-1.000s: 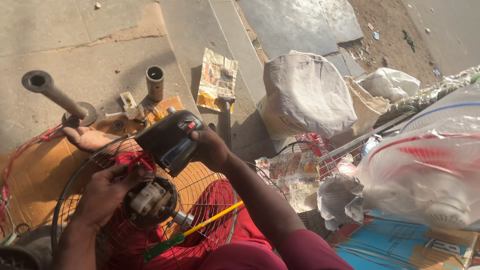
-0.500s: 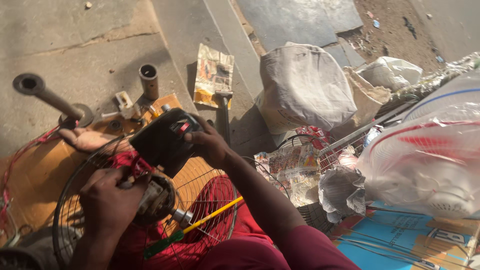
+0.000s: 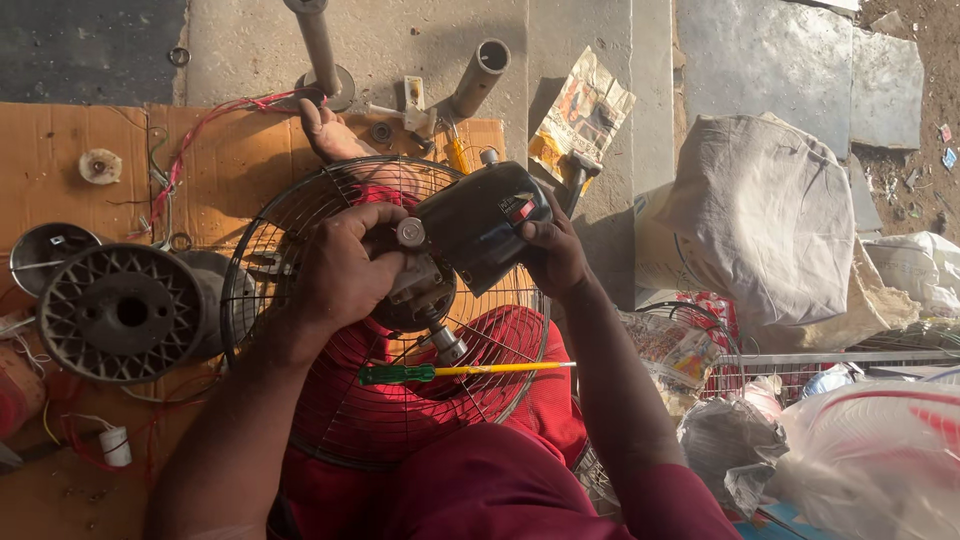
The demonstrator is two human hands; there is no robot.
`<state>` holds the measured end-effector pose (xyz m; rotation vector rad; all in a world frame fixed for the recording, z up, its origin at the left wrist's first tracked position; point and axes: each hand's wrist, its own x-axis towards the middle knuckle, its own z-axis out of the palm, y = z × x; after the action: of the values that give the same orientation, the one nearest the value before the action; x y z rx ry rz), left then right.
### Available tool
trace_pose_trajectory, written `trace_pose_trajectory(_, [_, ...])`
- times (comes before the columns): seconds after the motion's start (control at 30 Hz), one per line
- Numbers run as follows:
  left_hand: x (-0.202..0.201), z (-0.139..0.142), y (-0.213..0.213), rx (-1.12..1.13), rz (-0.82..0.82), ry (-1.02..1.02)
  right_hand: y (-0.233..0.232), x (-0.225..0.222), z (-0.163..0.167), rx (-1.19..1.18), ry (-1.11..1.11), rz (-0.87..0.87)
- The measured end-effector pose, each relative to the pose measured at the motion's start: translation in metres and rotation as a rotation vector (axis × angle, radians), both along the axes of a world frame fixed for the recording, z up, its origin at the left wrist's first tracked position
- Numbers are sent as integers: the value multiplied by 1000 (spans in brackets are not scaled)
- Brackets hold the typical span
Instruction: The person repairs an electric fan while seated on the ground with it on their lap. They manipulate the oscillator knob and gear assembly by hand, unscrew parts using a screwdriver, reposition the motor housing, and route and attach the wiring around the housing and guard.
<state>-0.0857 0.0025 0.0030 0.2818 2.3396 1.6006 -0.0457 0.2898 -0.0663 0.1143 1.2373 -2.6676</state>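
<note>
My left hand [image 3: 340, 265] grips the grey fan motor [image 3: 420, 290] at the middle of a round wire fan guard [image 3: 300, 400] that rests over my lap. My right hand [image 3: 553, 255] holds the black motor housing cover [image 3: 480, 225] against the motor's far side. The motor shaft [image 3: 447, 345] sticks out toward me. A screwdriver [image 3: 450, 371] with a green handle and yellow shaft lies across the guard just below the motor. My bare foot [image 3: 328, 135] rests on the cardboard [image 3: 60, 150] beyond the guard.
A ribbed round metal fan part [image 3: 125, 312] and a metal cup [image 3: 45, 250] lie at left on the cardboard, with red wires [image 3: 190, 150] and a small white capacitor [image 3: 115, 446]. Metal tubes [image 3: 480, 75] and a stand pole [image 3: 320, 50] lie ahead. Sacks [image 3: 770, 220] and plastic bags [image 3: 880, 450] crowd the right.
The view has shifted so more of the left side shows. My left hand has closed over the motor, and the black cover has come down closer against it.
</note>
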Motion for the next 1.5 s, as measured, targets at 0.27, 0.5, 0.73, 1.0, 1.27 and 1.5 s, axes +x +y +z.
trace_pose_trajectory(0.27, [7,-35,12,270,3,120,-2,-3,4,53,-33,-2])
trace_pose_trajectory(0.5, [6,-40,9,282,-1,81,-10,-10,35,220,-10,-70])
trace_pose_trajectory(0.73, [0,-36,-10,120,-48,17,-18,-13,66,517,73,-39])
trace_pose_trajectory(1.0, [-2,-38,-14,74,-143,60,-15,-33,80,464,-20,-43])
trace_pose_trajectory(1.27, [-3,-40,-11,127,-141,160,-9,-44,87,465,-57,-22])
trace_pose_trajectory(1.5, [-4,-25,-3,210,-131,104,-11,-41,80,464,-119,-33])
